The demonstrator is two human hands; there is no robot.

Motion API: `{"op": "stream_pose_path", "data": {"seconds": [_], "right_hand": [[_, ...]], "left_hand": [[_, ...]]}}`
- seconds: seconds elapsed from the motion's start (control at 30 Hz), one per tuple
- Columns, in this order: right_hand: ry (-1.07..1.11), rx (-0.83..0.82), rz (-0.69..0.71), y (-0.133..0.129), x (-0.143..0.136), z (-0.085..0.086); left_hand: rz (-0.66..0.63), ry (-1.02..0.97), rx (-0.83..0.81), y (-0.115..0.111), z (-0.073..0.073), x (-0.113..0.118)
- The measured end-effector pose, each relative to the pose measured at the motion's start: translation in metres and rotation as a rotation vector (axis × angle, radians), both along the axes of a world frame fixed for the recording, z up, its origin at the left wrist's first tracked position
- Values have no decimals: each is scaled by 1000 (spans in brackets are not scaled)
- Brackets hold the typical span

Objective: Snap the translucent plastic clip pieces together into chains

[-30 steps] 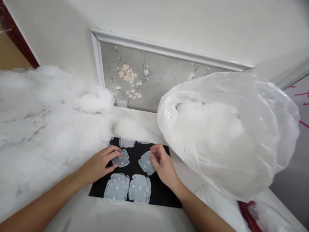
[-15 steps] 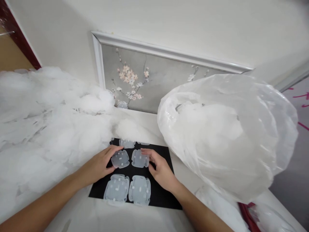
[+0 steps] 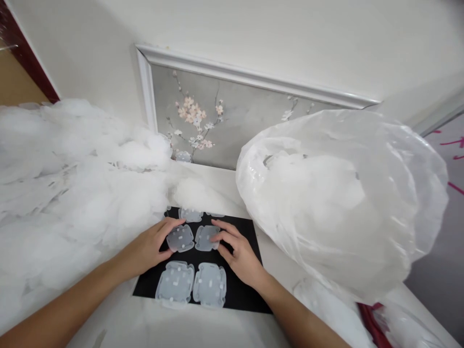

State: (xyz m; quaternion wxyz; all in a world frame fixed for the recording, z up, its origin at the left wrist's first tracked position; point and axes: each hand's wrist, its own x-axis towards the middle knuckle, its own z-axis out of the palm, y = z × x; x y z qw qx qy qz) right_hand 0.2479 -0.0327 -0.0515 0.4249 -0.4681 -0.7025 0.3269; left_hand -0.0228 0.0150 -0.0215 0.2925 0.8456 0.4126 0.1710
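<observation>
My left hand has its thumb and fingers around the left edge of a translucent plastic piece with notched edges and small white spots. Beside it, my right hand has its fingertips on the right edge of a similar plastic piece. Both lie on a black mat. Nearer to me on the mat are two more such pieces, a left one and a right one. Further ones, including a plastic piece, lie at the mat's far edge.
A big heap of white fluffy material rises on the left. On the right stands a large clear plastic bag with white contents. A framed floral panel is on the wall behind. White tabletop borders the mat.
My right hand has shifted its plastic piece slightly left, closer to the one at my left hand. Its fingers are placed differently, with one fingertip over the piece. My left hand has stayed put.
</observation>
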Motion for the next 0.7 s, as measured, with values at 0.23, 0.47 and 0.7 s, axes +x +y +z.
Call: {"op": "stream_pose_path", "data": {"seconds": [0.23, 0.47, 0.7], "right_hand": [[420, -403, -172, 4, 0, 0], [206, -256, -147, 4, 6, -2], [-34, -78, -66, 1, 12, -3]], "left_hand": [[-26, 58, 22, 0, 3, 0], [-33, 57, 28, 0, 2, -1], [-8, 12, -8, -1, 5, 0]]}}
